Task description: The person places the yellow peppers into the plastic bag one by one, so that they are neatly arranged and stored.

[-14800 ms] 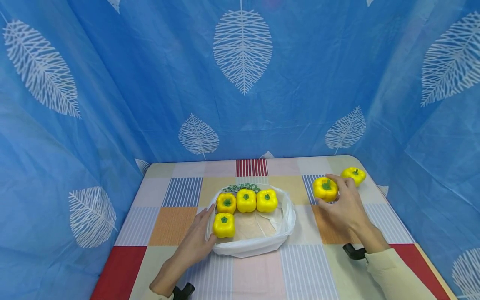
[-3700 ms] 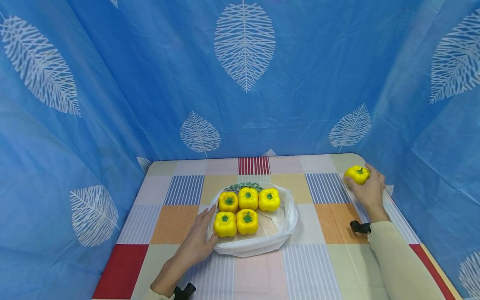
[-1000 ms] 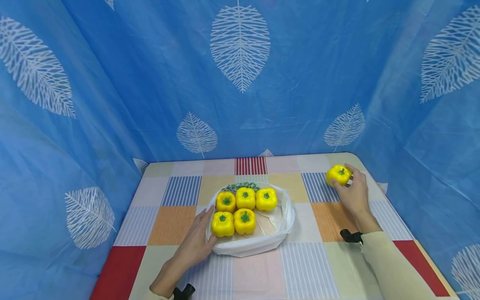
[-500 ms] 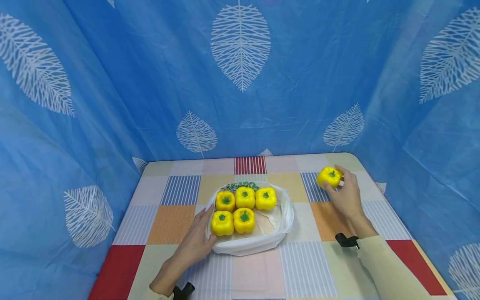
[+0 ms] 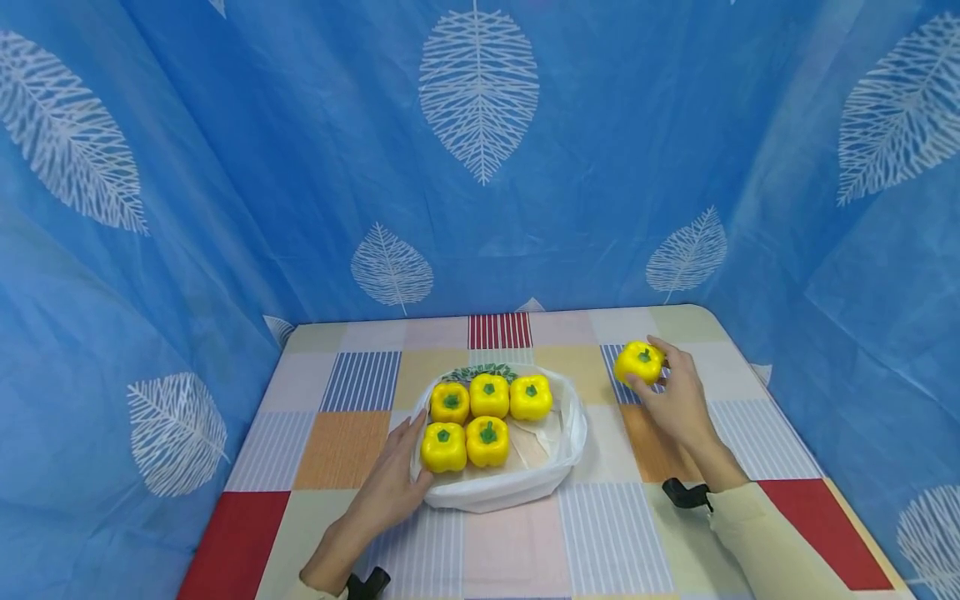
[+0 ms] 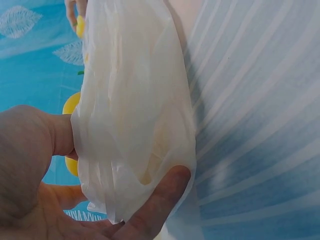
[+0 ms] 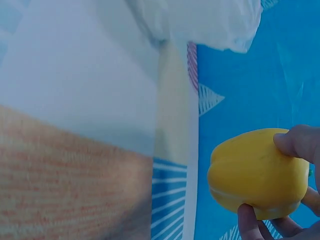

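A white plastic bag [image 5: 495,493], its mouth spread wide and its rim rolled down, sits in the middle of the table. Inside, several yellow bell peppers [image 5: 487,442] stand stem up in two rows, three at the back and two in front on the left. My left hand [image 5: 390,479] grips the bag's left side; in the left wrist view its fingers [image 6: 162,197] press the white plastic [image 6: 135,100]. To the right of the bag, my right hand [image 5: 678,404] holds another yellow bell pepper [image 5: 637,362] between thumb and fingers, above the table in the right wrist view.
The table [image 5: 513,550] has a patchwork cloth of checks and stripes. Blue curtains [image 5: 315,167] with white leaf prints hang behind it and on both sides. A black wrist mount [image 5: 686,493] sits on the right wrist, another [image 5: 367,583] on the left.
Earlier, a fifth pepper went into the front row. My right hand then took the pepper at the far right corner and has carried it left towards the bag. The left hand stays put.
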A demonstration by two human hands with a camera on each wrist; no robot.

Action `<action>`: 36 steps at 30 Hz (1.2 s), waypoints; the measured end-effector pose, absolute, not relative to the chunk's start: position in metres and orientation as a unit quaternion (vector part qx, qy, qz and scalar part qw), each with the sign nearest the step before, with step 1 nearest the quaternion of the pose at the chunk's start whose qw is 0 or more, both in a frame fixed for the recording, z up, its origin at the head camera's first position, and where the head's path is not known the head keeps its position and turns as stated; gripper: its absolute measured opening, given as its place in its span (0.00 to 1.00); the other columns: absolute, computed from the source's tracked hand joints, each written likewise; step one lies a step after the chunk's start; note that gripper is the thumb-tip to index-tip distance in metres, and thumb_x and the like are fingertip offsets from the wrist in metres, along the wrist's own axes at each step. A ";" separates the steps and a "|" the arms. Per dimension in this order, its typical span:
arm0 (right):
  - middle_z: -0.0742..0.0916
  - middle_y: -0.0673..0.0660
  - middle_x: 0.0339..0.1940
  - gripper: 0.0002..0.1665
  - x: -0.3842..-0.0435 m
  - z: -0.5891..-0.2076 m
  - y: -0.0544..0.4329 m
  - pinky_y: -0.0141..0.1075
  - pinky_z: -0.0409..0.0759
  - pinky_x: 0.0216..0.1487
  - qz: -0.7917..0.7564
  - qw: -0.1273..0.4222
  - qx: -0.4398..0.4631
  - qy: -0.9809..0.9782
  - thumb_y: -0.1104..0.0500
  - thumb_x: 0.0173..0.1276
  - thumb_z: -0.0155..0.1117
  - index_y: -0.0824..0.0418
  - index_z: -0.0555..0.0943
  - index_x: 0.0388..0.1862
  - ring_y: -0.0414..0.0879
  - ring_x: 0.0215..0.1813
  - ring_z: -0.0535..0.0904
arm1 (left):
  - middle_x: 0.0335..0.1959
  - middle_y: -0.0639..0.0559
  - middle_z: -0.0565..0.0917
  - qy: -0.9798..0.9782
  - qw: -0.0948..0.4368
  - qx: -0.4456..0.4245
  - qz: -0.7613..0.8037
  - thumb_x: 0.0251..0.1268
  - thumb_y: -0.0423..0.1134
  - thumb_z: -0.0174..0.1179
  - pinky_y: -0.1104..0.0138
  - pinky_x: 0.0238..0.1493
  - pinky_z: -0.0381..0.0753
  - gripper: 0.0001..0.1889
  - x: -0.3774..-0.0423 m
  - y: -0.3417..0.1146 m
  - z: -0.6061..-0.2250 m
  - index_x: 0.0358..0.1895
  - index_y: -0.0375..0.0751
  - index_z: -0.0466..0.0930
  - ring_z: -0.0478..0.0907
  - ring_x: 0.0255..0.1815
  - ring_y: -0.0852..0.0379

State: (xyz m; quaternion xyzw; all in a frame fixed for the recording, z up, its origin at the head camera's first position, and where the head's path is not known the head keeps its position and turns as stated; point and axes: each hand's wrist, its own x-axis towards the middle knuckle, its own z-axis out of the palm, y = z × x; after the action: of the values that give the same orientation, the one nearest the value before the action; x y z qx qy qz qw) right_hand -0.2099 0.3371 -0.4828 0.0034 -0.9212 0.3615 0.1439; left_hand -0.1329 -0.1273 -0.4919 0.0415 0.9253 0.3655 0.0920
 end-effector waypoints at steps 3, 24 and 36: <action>0.75 0.77 0.79 0.48 -0.205 -0.480 0.330 0.34 0.91 0.66 0.361 0.143 0.016 -0.921 0.60 0.81 0.78 0.66 0.66 0.93 0.72 0.73 0.79 | 0.95 0.28 0.61 0.925 0.094 0.039 0.365 0.75 0.33 0.71 0.23 0.83 0.73 0.51 -0.132 -0.128 -0.492 0.97 0.47 0.57 0.67 0.92 0.22; 0.78 0.74 0.79 0.45 -0.179 -0.458 0.281 0.69 0.93 0.67 0.375 0.119 0.080 -0.916 0.67 0.78 0.80 0.67 0.71 0.89 0.69 0.73 0.79 | 0.95 0.27 0.61 0.925 0.087 0.046 0.368 0.75 0.31 0.70 0.24 0.84 0.74 0.50 -0.132 -0.129 -0.493 0.97 0.46 0.56 0.68 0.91 0.22; 0.82 0.67 0.79 0.46 -0.164 -0.443 0.257 0.53 0.96 0.60 0.332 0.163 0.144 -0.918 0.67 0.72 0.85 0.63 0.76 0.86 0.61 0.72 0.82 | 0.94 0.28 0.63 0.925 0.086 0.052 0.366 0.75 0.31 0.70 0.26 0.83 0.77 0.50 -0.132 -0.130 -0.495 0.97 0.46 0.57 0.70 0.90 0.22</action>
State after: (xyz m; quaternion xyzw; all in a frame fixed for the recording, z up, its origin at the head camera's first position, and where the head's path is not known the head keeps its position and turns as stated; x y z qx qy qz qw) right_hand -0.1638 0.2575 -0.4434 0.1437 -0.9179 0.3322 0.1626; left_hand -0.1317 -0.1297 -0.4948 0.0519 0.9253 0.3656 0.0861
